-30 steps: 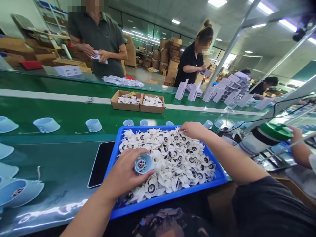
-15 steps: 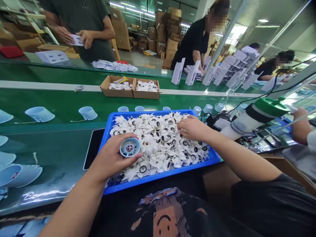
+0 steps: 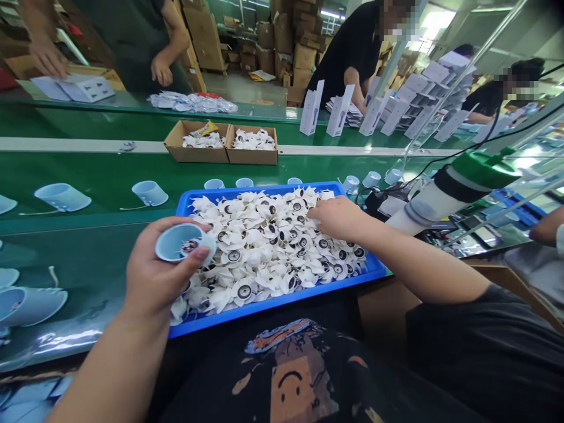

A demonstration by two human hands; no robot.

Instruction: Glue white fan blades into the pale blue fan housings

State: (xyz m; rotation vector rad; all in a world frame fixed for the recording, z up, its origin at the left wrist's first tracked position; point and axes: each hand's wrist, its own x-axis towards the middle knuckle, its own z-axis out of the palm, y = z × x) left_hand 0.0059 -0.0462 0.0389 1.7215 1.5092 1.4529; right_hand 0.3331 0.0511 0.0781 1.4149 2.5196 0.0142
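Note:
My left hand is closed around a light blue fan housing, cup-shaped, its open mouth tilted toward me. Inside it shows a small round part with reddish and dark bits. The housing is above the left end of a blue tray. White fan blades, many with dark round hubs, fill that tray in a heap. Over the tray's far right part, my right hand has its fingers curled down onto the blades. Its fingertips are partly hidden, so what they pinch cannot be made out.
Light blue housings with wires stand along the green belt behind the tray; others lie at left. Two cardboard boxes of white parts sit farther back. A white tube with a green cap slants at right. Co-workers stand across the line.
My left hand has moved left and turned the housing, so its open mouth now shows. My right hand stays at the blades. Across the line, a co-worker's hands have moved apart.

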